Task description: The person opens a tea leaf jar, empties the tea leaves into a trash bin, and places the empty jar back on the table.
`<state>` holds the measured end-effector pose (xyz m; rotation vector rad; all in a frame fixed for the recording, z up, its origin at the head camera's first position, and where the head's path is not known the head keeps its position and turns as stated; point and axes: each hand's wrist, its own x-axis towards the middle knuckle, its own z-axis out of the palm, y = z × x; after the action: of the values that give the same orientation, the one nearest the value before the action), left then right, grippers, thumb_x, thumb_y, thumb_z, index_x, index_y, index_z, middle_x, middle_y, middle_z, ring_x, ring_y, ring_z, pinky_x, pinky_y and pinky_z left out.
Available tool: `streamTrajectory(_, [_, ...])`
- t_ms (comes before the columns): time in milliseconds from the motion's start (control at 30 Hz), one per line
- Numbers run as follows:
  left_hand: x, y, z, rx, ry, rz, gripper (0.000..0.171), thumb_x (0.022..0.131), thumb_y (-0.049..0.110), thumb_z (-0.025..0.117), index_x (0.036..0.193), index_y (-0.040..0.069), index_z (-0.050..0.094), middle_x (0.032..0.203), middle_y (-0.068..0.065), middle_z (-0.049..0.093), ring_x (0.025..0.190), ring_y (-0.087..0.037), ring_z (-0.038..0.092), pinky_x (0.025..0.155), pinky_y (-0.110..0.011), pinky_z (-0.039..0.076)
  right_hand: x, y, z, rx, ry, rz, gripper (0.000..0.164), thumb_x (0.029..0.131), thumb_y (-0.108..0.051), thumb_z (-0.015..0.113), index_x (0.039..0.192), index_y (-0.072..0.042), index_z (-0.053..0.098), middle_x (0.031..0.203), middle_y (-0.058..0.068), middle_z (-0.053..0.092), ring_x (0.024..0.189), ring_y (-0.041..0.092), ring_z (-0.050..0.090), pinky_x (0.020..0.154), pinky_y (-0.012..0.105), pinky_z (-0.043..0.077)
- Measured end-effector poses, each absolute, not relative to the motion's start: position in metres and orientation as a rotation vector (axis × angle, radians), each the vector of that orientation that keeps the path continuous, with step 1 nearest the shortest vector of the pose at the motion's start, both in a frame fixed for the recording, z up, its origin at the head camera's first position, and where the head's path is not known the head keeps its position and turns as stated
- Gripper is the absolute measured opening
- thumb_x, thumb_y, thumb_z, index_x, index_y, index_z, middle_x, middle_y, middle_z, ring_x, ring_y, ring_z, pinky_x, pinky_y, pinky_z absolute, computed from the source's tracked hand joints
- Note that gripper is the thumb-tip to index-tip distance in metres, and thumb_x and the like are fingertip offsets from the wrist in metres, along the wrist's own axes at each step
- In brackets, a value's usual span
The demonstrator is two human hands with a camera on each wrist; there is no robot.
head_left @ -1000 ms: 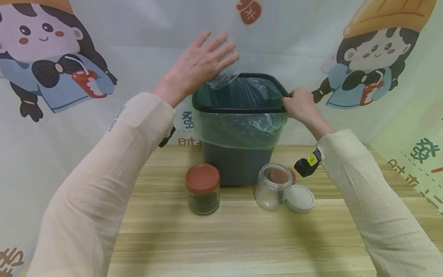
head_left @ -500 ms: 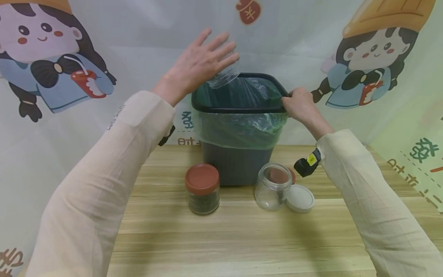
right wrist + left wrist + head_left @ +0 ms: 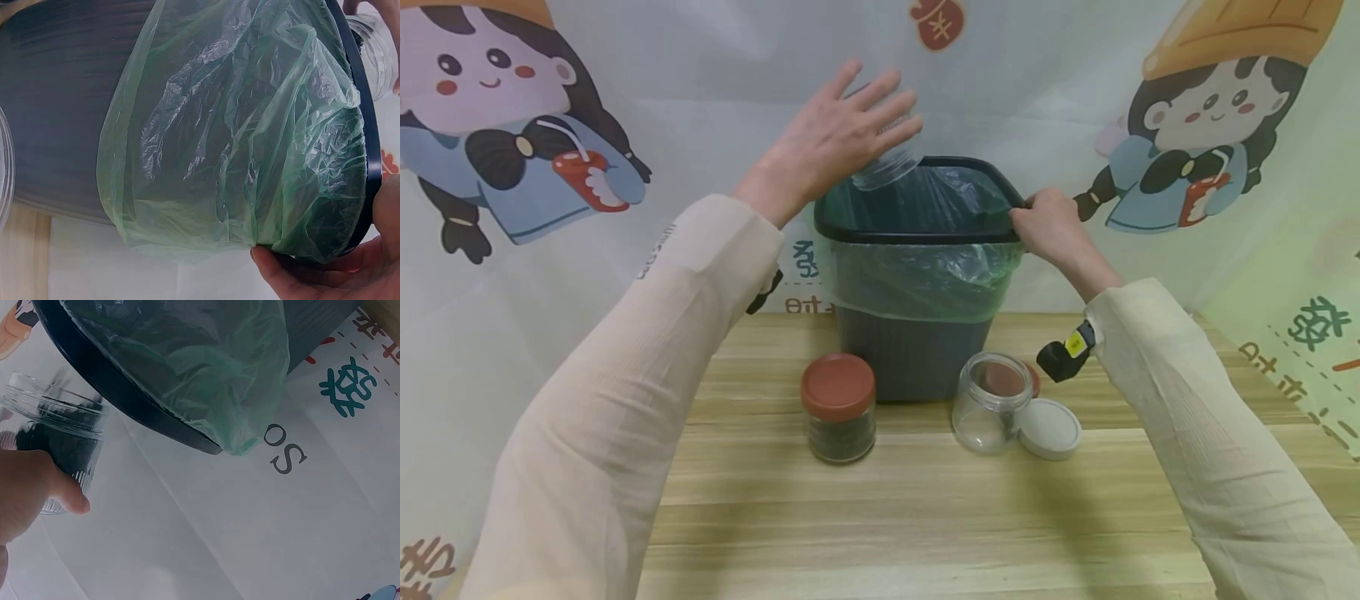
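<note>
My left hand holds a clear glass jar tipped over the left rim of a dark trash bin. In the left wrist view the thumb wraps the jar, and dark matter shows inside it. A green plastic bag lines the bin and folds down over its outside. At the bin's right corner, my right hand grips the black rim. The right wrist view shows that hand with its thumb on the bag's edge and fingers under the rim.
On the wooden table, a jar with a red lid and dark contents stands left of the bin's front. An open glass jar stands to the right, beside a white lid. A red lid lies partly hidden behind it.
Very little differs. The left hand and its jar have shifted slightly right; the right hand keeps its grip on the rim.
</note>
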<state>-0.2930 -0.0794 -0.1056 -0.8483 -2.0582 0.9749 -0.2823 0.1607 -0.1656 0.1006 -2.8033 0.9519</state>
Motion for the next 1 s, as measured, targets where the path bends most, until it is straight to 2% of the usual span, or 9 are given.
streamTrajectory(267, [-0.2934, -0.0797, -0.1049, -0.843, -2.054, 0.979, 0.070, 0.082, -0.012, 0.052, 0.141, 0.012, 0.023, 0.144, -0.010, 0.024, 0.132, -0.027, 0.020, 0.107, -0.045, 0.016, -0.2816, 0.1606, -0.1646, 0.090, -2.807, 0.933, 0.030, 0.087, -0.014, 0.036, 0.074, 0.005, 0.055, 0.057, 0.003, 0.048, 0.050, 0.015, 0.043, 0.045, 0.025, 0.034])
streamTrajectory(500, [-0.2927, -0.0787, -0.1056, -0.854, -2.005, 1.032, 0.071, 0.081, -0.013, 0.053, 0.141, 0.013, 0.023, 0.144, -0.009, 0.025, 0.132, -0.026, 0.021, 0.106, -0.045, 0.018, -0.2811, 0.1605, -0.1662, 0.088, -2.800, 0.930, 0.029, 0.086, -0.012, 0.036, 0.064, 0.000, 0.051, 0.051, 0.001, 0.044, 0.047, 0.014, 0.040, 0.044, 0.025, 0.033])
streamTrajectory(733, [-0.2920, -0.0786, -0.1071, -0.861, -1.958, 1.125, 0.077, 0.079, -0.011, 0.058, 0.142, 0.014, 0.020, 0.145, -0.010, 0.022, 0.132, -0.027, 0.020, 0.106, -0.046, 0.018, -0.2821, 0.1602, -0.1665, 0.096, -2.796, 0.933, 0.029, 0.087, -0.013, 0.036, 0.066, 0.000, 0.052, 0.051, 0.001, 0.045, 0.047, 0.014, 0.042, 0.045, 0.025, 0.034])
streamTrajectory(1000, [-0.2915, -0.0783, -0.1098, -0.893, -1.933, 1.186, 0.080, 0.078, -0.009, 0.060, 0.142, 0.016, 0.019, 0.146, -0.009, 0.020, 0.133, -0.027, 0.017, 0.107, -0.046, 0.016, -0.2812, 0.1602, -0.1665, 0.099, -2.794, 0.919, 0.030, 0.086, -0.013, 0.036, 0.060, -0.003, 0.048, 0.049, 0.000, 0.044, 0.046, 0.014, 0.040, 0.045, 0.026, 0.033])
